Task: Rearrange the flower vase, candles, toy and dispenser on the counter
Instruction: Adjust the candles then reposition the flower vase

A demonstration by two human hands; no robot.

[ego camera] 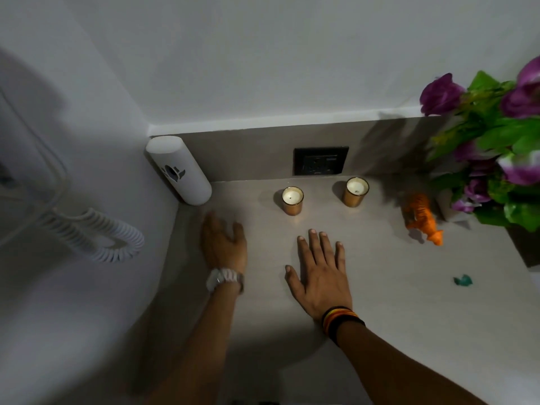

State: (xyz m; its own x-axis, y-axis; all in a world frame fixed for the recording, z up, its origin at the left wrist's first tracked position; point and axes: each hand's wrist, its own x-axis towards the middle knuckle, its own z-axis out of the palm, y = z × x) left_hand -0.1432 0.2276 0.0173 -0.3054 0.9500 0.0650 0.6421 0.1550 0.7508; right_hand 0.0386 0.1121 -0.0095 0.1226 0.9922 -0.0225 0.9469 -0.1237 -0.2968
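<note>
With my left hand [223, 244] and right hand [320, 274] both spread empty at frame centre, I judged a careless reach could topple either candle [292, 200] above them.

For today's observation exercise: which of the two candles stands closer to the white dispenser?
The left candle, nearer the person's hands. The other candle stands below the wall socket, farther from the dispenser in the corner.

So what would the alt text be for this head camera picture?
Two empty hands, left hand and right hand, reach over a grey counter holding a white dispenser, two candles, an orange toy tiger and purple flowers.
</note>
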